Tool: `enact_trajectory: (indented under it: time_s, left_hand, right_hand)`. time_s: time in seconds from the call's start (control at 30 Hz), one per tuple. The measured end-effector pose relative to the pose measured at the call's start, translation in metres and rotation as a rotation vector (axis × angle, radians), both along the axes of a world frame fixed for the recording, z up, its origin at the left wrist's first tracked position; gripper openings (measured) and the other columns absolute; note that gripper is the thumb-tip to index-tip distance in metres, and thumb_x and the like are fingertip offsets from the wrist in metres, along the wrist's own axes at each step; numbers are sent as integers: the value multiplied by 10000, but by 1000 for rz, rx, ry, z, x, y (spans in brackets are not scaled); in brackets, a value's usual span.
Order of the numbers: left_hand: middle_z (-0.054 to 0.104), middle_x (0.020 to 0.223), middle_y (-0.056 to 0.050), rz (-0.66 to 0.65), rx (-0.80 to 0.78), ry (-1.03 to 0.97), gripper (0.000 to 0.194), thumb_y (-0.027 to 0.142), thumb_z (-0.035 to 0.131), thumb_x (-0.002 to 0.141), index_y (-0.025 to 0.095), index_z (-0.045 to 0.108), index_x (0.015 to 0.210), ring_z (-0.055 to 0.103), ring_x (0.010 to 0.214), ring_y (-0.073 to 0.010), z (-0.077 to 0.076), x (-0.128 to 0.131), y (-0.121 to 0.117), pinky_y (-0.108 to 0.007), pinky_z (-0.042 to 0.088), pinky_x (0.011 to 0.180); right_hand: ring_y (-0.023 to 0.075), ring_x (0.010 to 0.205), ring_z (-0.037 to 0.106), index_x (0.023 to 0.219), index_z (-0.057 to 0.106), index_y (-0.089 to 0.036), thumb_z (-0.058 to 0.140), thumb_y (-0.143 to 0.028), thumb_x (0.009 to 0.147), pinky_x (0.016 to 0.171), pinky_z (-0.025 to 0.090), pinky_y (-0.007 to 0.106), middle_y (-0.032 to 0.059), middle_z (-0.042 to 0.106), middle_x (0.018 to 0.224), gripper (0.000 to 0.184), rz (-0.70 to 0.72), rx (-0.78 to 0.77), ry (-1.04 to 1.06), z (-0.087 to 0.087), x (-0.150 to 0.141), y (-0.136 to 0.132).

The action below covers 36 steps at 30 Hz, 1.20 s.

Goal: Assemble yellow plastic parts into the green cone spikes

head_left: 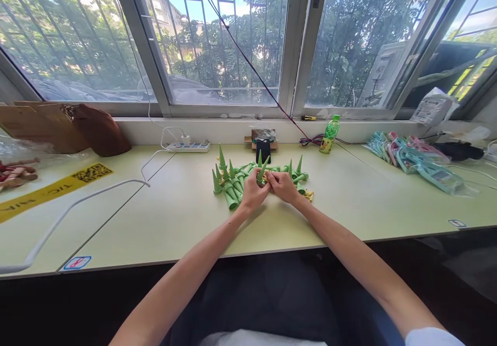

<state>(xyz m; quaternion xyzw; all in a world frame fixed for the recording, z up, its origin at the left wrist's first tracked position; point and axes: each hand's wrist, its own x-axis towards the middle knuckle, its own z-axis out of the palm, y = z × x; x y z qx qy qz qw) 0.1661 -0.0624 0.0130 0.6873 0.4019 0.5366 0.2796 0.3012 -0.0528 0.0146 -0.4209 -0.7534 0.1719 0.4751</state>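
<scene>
My left hand [254,193] is closed around a green pointed cone piece [263,170], whose tip sticks up past the fingers. Close against it, my right hand [285,186] has its fingertips pinched together at the base of that cone. A bit of yellow shows between the fingertips, but what the right hand grips is too small to make out. Around both hands lie several green plastic parts [232,184], some cones standing upright and some tubes on their sides. Small yellow pieces [309,196] lie beside the right wrist.
Behind the pile are a black phone [263,150] and a small cardboard box [250,139]. A green-capped bottle [329,136] stands to the right, with bagged pastel items [411,157] farther along. At left are a power strip [190,147] and a white cable [83,199] across the table.
</scene>
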Motion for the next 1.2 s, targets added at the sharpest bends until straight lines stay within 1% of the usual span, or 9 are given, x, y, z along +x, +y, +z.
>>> enact_trajectory:
  time_s: [0.13,0.33,0.47,0.6,0.67,0.77,0.87,1.07,1.2]
  left_hand:
    - [622,786,9,30,11,6,193,209,620,756,193,559,939,547,581,-91,2,1,-1,-199,450,539]
    - [620,778,4,29,25,26,175,220,616,770,190,559,934,555,612,-101,1,1,-2,-205,463,569]
    - [627,793,2,30,39,34,173,238,617,783,192,561,940,549,611,-99,-1,1,-2,-206,461,572]
    - [632,792,2,11,30,11,185,224,625,774,190,558,943,546,579,-92,0,1,-3,-205,459,544]
    - [633,789,2,-2,26,2,185,216,625,770,188,556,940,546,562,-90,1,2,-4,-203,455,526]
    - [632,790,3,-7,39,8,190,201,624,761,183,556,937,560,578,-90,2,2,-4,-200,463,535]
    - [625,780,9,-1,46,25,197,188,623,752,178,554,936,557,581,-85,3,2,-5,-197,472,551]
    - [629,822,-3,22,46,-3,220,198,621,762,180,533,963,576,563,-87,2,1,-3,-199,485,527]
    - [638,884,-23,90,36,-17,253,226,640,778,179,529,1000,572,553,-85,0,1,0,-216,495,538]
  right_hand:
    - [136,530,416,602,462,-208,389,-545,967,546,330,273,-6,495,529,503,1,8,15,2,0,-2]
    - [140,552,417,621,440,-208,393,-495,956,555,333,280,8,518,573,443,4,17,16,3,0,-1]
    - [137,532,426,609,427,-209,406,-489,941,537,343,279,0,493,545,435,14,-14,50,1,0,2]
    - [125,384,402,615,438,-221,416,-509,927,431,329,279,-34,435,437,425,125,-224,176,-4,0,6]
    - [123,338,395,623,444,-225,429,-521,913,377,311,277,-37,439,418,415,190,-341,247,-6,-1,8]
    - [115,325,404,604,440,-223,490,-535,870,340,318,265,-30,464,420,414,269,-473,350,-4,-1,8]
    - [102,325,412,581,445,-215,556,-533,834,337,332,244,-31,473,418,421,329,-541,424,-1,-1,6]
    - [104,305,424,632,485,-215,601,-597,821,316,331,242,-42,498,420,441,335,-498,467,-4,-3,7]
    - [118,317,463,743,518,-221,635,-600,804,312,338,243,-51,538,451,401,270,-433,472,-8,-5,10]
